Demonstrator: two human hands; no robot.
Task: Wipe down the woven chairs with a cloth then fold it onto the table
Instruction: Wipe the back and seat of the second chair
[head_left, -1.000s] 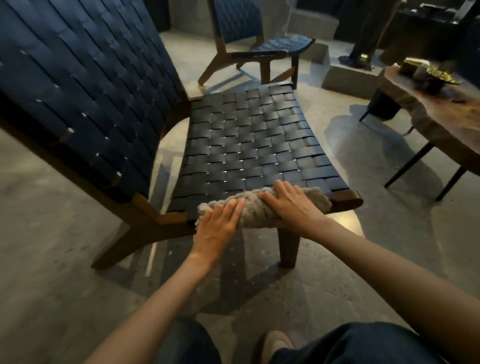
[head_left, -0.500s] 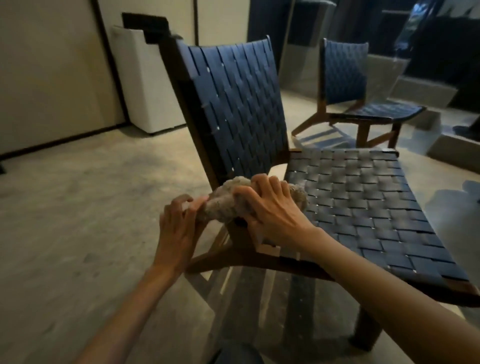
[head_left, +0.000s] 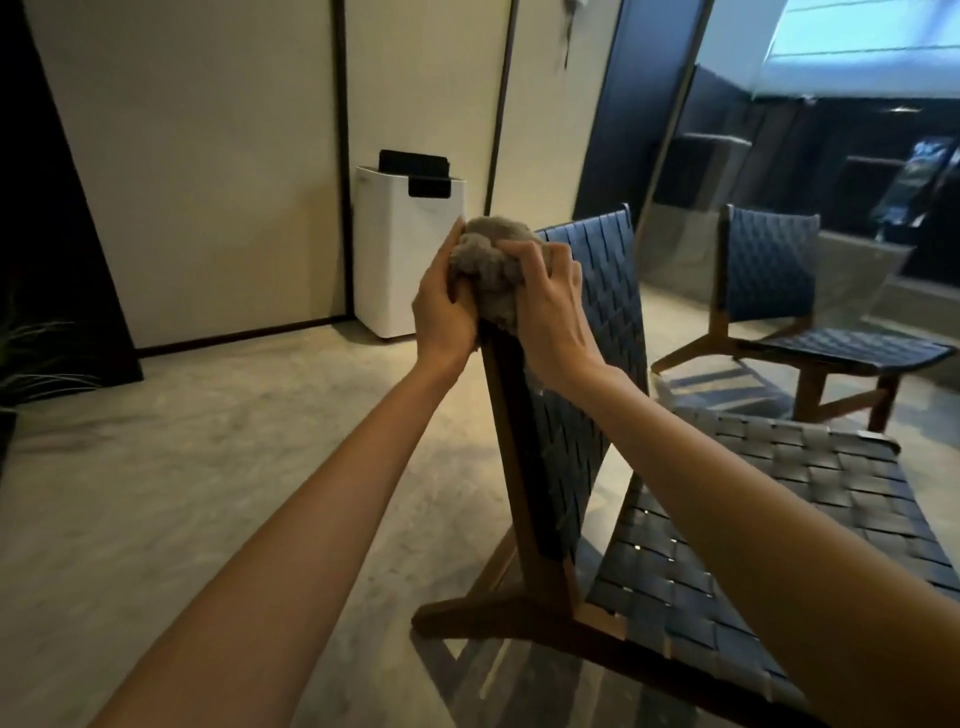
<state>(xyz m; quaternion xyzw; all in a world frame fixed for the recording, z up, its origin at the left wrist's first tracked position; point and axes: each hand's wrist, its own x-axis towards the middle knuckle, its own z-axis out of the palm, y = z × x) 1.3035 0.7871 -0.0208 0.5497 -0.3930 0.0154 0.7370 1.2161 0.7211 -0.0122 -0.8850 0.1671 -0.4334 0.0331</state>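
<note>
A bunched beige cloth (head_left: 488, 270) sits on the top corner of the near woven chair's backrest (head_left: 602, 312). My left hand (head_left: 444, 312) grips the cloth from the left side. My right hand (head_left: 550, 317) clasps it from the right, fingers curled over it. The chair's wooden side post (head_left: 514, 447) runs down below my hands. Its dark woven seat (head_left: 769, 525) stretches out to the right. A second woven chair (head_left: 769, 280) stands further back on the right.
A white appliance (head_left: 405, 254) stands against the panelled wall behind the chair. Plant leaves (head_left: 31, 364) show at the left edge. A glass partition (head_left: 675, 156) rises behind the near chair. Bare floor (head_left: 208, 467) lies to the left.
Both hands carried the cloth from the seat's front edge to the backrest's lower side, then up to its top corner. My view swung left and upward.
</note>
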